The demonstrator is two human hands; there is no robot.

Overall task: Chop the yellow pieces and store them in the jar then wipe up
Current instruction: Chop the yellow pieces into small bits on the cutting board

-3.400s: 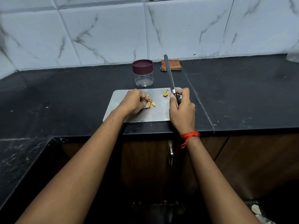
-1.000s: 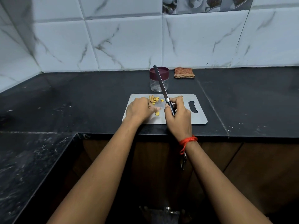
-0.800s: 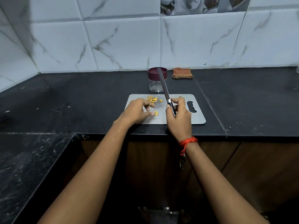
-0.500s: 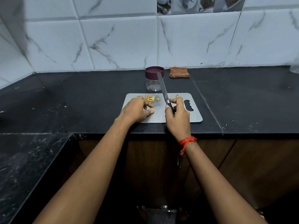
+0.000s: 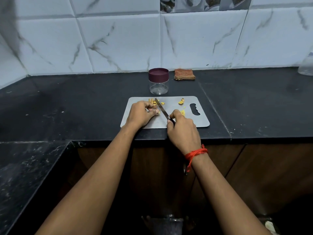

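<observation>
Steel cutting board (image 5: 194, 121) lying on black counter (image 5: 84, 106), serving as landmark.

- Right hand (image 5: 183, 131) gripping knife (image 5: 161, 108) handle over board's near edge; blade slanting toward board's far-left part.
- Left hand (image 5: 140, 114) resting on board's left half, curled fingertips pinching one of yellow pieces (image 5: 153, 101) just beside blade.
- Other pieces lying scattered along board's far edge and near its handle slot.
- Hands sitting close, not touching.
- Jar (image 5: 158, 81), maroon lid on, standing just behind board.
- Folded cloth (image 5: 184, 74) lying behind board, against wall.
</observation>
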